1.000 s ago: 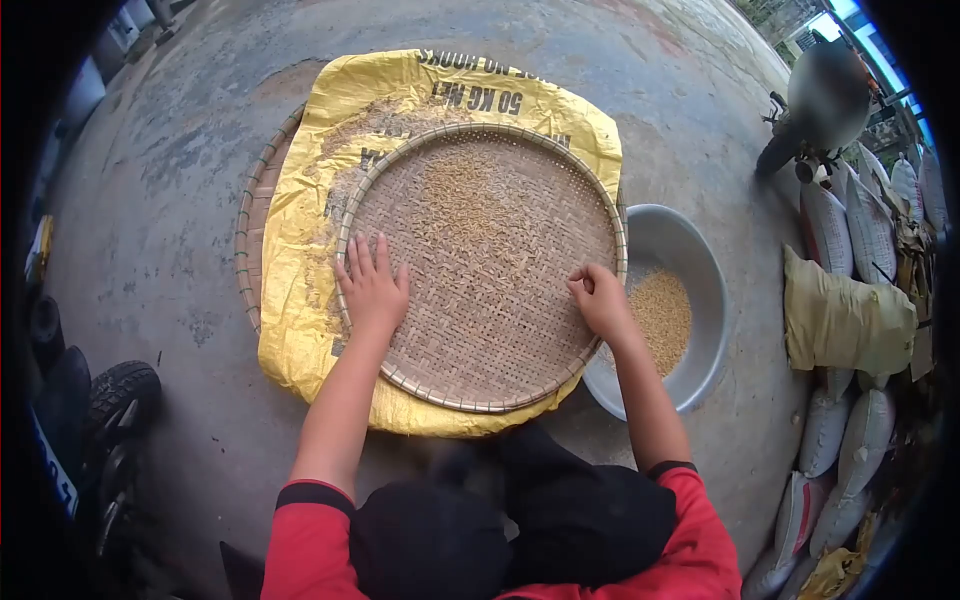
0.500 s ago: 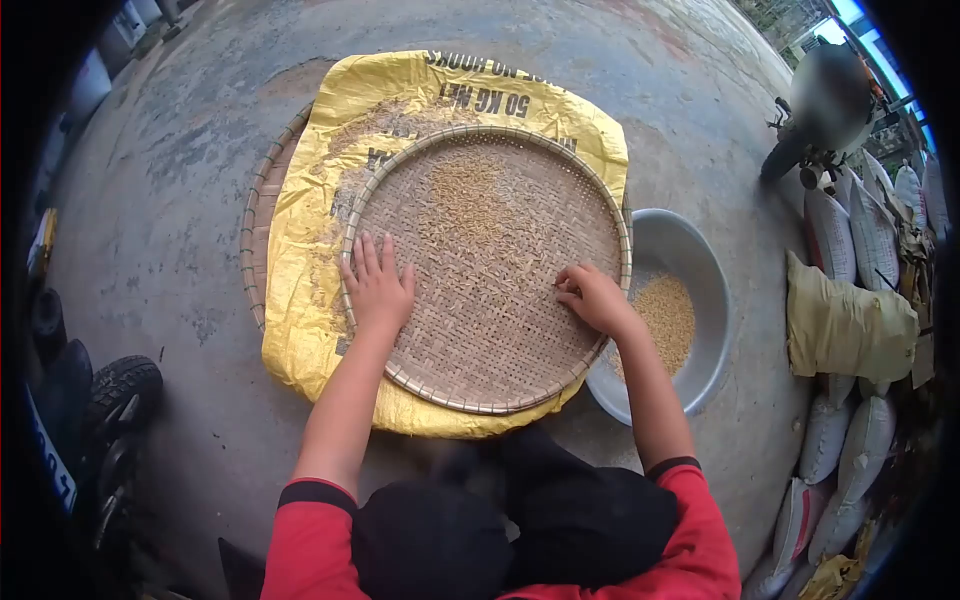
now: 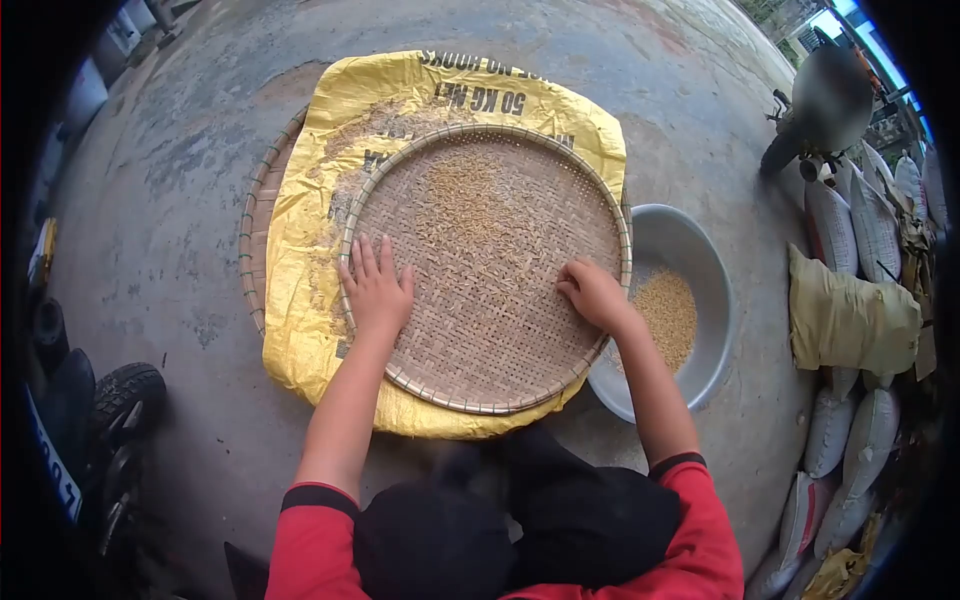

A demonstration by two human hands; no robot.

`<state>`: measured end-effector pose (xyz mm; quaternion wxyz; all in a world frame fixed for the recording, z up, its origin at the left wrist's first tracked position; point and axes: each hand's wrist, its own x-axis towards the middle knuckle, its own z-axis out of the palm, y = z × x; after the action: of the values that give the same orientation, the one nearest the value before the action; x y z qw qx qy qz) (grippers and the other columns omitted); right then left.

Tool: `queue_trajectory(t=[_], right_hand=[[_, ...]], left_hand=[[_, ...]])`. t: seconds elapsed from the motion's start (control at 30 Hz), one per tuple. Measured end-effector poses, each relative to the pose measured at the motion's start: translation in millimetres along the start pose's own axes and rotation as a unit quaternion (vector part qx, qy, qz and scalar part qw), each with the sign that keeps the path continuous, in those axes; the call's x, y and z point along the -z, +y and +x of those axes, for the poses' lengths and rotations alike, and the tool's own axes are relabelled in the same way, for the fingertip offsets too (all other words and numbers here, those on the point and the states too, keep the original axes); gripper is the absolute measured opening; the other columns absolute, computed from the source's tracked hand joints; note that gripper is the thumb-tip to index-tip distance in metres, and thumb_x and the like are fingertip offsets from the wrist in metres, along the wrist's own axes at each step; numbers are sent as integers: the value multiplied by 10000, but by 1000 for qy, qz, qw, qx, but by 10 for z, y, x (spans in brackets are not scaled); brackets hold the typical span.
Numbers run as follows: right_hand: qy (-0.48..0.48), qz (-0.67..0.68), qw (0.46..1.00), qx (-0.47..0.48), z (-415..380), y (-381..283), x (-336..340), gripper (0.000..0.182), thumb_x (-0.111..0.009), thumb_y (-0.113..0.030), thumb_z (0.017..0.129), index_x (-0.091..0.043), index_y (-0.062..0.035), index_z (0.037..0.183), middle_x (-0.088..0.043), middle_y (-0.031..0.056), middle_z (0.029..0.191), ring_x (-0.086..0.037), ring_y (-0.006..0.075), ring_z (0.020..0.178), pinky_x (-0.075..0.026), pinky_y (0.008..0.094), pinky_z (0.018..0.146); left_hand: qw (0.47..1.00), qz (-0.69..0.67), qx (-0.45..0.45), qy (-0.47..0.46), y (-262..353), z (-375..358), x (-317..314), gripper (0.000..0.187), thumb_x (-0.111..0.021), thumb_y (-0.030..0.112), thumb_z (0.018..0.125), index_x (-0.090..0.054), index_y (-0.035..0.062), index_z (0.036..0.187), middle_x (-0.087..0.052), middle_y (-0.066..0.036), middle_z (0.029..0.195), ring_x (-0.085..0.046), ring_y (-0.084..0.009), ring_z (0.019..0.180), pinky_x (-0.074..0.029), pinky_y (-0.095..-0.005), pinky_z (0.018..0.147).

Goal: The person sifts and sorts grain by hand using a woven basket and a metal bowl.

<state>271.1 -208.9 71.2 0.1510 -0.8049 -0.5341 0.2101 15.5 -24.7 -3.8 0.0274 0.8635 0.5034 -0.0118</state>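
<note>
A round woven tray point(image 3: 480, 350) lies on a yellow sack point(image 3: 300, 340), with golden grains point(image 3: 462, 200) scattered mostly over its upper middle. My left hand point(image 3: 378, 290) rests on the tray's left edge, fingers spread. Over the right part of the tray, my right hand point(image 3: 592, 294) has its fingertips bent together in a pinch; whatever is between them is too small to make out. Beside the tray at the right stands a grey metal basin point(image 3: 708, 290) holding more grains point(image 3: 668, 315), partly behind my right forearm.
Another woven tray point(image 3: 262, 215) shows under the sack's left side. Filled sacks point(image 3: 828, 430) line the right side, with a motorbike point(image 3: 815, 110) at the upper right. A black tyre point(image 3: 130, 395) is at the lower left.
The fingers of my right hand have drawn in a little closer together. My left hand stays in the same place on the tray's edge.
</note>
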Motion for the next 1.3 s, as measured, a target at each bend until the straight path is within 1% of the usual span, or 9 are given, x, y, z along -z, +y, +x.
queue_trajectory(t=[0.17, 0.3, 0.4, 0.47, 0.53, 0.67, 0.87, 1.1, 1.3], right_hand=[[146, 95, 982, -74, -327, 212, 412, 86, -599, -53, 811, -556, -5, 869, -542, 126, 835, -549, 262, 754, -447, 351, 693], [258, 19, 935, -242, -667, 957, 706, 161, -662, -50, 766, -544, 1, 864, -516, 102, 798, -505, 220, 686, -440, 335, 663], [304, -71, 914, -260, -806, 1032, 650, 233, -709, -48, 720, -542, -7, 878, -523, 98, 819, -512, 213, 678, -441, 328, 660], [302, -26, 915, -266, -724, 939, 535, 292, -743, -53, 686, -543, -13, 894, -528, 97, 836, -525, 204, 680, -446, 323, 668], [308, 117, 935, -134, -589, 554, 433, 271, -732, -52, 699, -557, -11, 902, -533, 88, 841, -533, 195, 687, -455, 322, 683], [92, 110, 990, 18, -320, -35, 191, 208, -695, -65, 739, -596, -30, 918, -553, 86, 842, -571, 210, 729, -468, 328, 700], [9, 36, 999, 3, -71, -129, -139, 181, -688, -143, 760, -633, -66, 913, -573, 93, 832, -589, 249, 789, -473, 352, 708], [23, -15, 999, 16, -36, -144, -208, 125, -660, -161, 780, -616, -66, 850, -573, 97, 892, -588, 283, 818, -473, 376, 704], [3, -18, 995, 102, -38, -108, -249, 113, -652, -171, 787, -605, -74, 821, -570, 85, 872, -588, 286, 818, -474, 376, 702]], left_hand=[[1000, 4, 1, -3, -14, 0, -9, 610, -287, 452, 933, -236, 113, 1437, -183, -175, 1491, -135, -287, 1393, -32, -486, 1115], [1000, -1, -4, 16, -16, 0, -40, 609, -293, 449, 932, -239, 111, 1436, -186, -175, 1490, -140, -291, 1391, -37, -488, 1113], [1000, 1, -2, 14, -7, 2, -50, 610, -297, 448, 932, -238, 111, 1436, -185, -174, 1491, -140, -292, 1391, -35, -492, 1112], [1000, 12, -3, 12, -20, -1, -45, 610, -298, 449, 931, -237, 112, 1437, -185, -174, 1491, -140, -292, 1391, -35, -494, 1112], [1000, 7, -5, 11, -16, 1, -28, 609, -299, 450, 931, -238, 116, 1437, -189, -173, 1490, -143, -292, 1391, -31, -496, 1112], [1000, 11, -7, 16, -17, 1, -48, 608, -299, 450, 932, -235, 119, 1438, -194, -172, 1488, -146, -293, 1390, -26, -497, 1113], [1000, 3, -2, 9, -8, 4, -19, 615, -280, 460, 933, -217, 123, 1444, -192, -172, 1488, -134, -290, 1393, -14, -497, 1114], [1000, 4, -6, 20, -22, 1, -75, 610, -303, 445, 929, -225, 122, 1440, -194, -176, 1485, -139, -291, 1390, -18, -503, 1110], [1000, 9, -4, 3, -2, 7, -6, 610, -282, 448, 935, -207, 124, 1446, -187, -173, 1490, -133, -289, 1394, -20, -499, 1112]])
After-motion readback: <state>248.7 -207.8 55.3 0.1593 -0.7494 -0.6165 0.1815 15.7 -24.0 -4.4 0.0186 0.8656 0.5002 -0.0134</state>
